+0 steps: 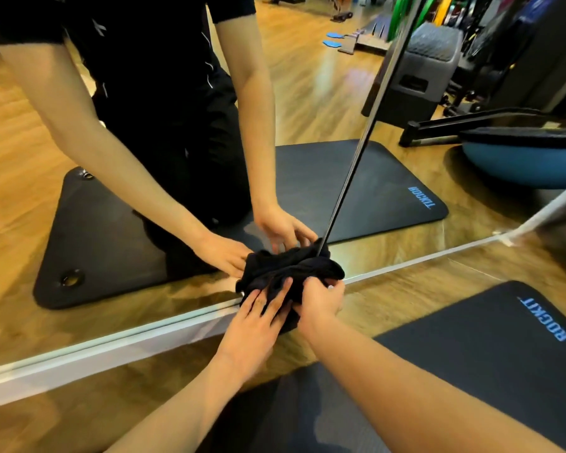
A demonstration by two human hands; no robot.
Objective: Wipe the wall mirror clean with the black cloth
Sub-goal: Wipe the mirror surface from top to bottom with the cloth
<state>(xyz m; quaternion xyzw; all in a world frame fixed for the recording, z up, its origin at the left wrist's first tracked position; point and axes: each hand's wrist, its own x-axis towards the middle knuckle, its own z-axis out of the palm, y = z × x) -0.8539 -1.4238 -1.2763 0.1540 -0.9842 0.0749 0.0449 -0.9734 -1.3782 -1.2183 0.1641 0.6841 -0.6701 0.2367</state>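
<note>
Two bare hands meet at the foot of the wall mirror (307,93) in the head view, both on the black cloth (288,273), which is bunched into a crumpled wad against the glass at its bottom edge, just where a dark vertical seam (356,165) between mirror panels comes down. The left hand (258,318) lies on the cloth with its fingers straight and spread, pressing the near side of the wad. The right hand (319,300) has its grip curled round the right part of the cloth, fingers tucked into the folds. Below the glass runs a white baseboard (111,351), and under it a glossy wood-plank floor (95,403) that throws back the room's light. A black exercise mat (471,348) printed ROCKIT in blue lies on the floor to the right, and its reflection fills the middle of the mirror with the lettering reversed. The glass also shows the person kneeling in dark clothes with both arms reaching down to the cloth. Further right stand a blue balance dome (530,165), a grey plastic bin (419,70) and dark gym equipment, with green and yellow bands hanging at the top.
</note>
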